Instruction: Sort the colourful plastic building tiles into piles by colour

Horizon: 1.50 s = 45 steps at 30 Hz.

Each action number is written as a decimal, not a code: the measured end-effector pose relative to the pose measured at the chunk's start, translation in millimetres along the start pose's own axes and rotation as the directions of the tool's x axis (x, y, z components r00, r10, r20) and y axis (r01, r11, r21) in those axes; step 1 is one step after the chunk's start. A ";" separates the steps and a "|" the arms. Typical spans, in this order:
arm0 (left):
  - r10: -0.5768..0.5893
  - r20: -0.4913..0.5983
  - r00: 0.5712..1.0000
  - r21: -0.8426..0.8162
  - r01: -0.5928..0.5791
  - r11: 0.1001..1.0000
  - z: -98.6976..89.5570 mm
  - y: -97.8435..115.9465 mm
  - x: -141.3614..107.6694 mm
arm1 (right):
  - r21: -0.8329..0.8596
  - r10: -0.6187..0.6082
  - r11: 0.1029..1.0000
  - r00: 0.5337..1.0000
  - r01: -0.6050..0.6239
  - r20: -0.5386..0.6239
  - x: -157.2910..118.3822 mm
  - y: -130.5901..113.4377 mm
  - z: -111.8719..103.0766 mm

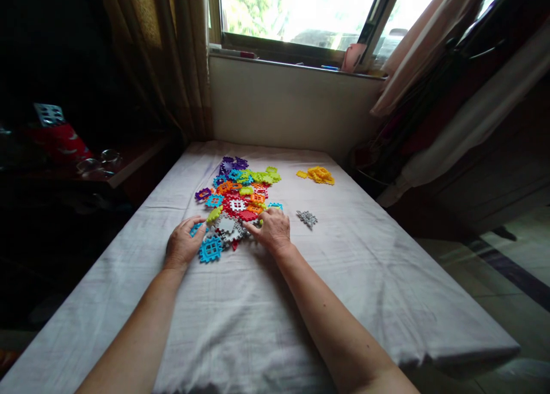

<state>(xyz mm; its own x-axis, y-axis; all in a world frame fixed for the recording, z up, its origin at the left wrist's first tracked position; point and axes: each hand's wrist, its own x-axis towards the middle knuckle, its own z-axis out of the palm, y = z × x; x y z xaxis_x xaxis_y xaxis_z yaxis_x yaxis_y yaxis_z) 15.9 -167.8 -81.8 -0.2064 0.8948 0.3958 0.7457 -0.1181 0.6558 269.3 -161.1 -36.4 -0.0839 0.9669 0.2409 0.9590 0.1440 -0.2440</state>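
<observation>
One yellow pile [320, 175] and one grey pile [307, 218] lay separated; left hand [184, 243] and right hand [274, 229] (finger grip unclear) flanked the remaining mixed heap [238, 204].

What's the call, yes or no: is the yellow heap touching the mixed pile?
No, cloth shows between the yellow heap and the mixed pile.

Multicoloured pile [240, 199] of notched plastic pieces lay overlapped; blue windowed piece [210, 249] lay at its near edge; yellow heap [320, 175] and grey heap [306, 219] sat apart, rightward.
</observation>
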 end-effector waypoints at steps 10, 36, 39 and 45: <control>-0.010 -0.014 1.000 -0.029 0.009 1.000 2.5 -5.4 1.4 | 0.057 0.028 0.998 0.999 -0.030 0.039 -3.7 5.8 -14.8; -0.012 0.057 0.998 0.086 0.008 0.996 -6.3 3.2 -0.1 | 0.084 0.556 0.831 0.821 -0.550 -0.130 -15.8 117.7 -14.2; -0.001 0.068 0.998 0.103 -0.006 0.995 -9.2 6.9 -0.6 | 0.074 0.540 0.841 0.824 -0.536 -0.173 -16.6 116.6 -11.1; -0.034 0.076 0.997 0.136 0.024 0.990 -10.6 13.1 -2.0 | 0.134 0.201 0.975 0.958 -0.176 -0.205 -21.9 83.0 -5.8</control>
<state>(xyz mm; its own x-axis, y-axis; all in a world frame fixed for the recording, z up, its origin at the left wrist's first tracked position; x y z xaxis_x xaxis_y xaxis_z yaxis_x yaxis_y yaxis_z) 19.3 -175.8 -67.1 -0.1831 0.9284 0.3233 0.8200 -0.0372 0.5712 352.3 -171.5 -56.5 0.1681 0.9119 0.3744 0.9139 -0.0017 -0.4060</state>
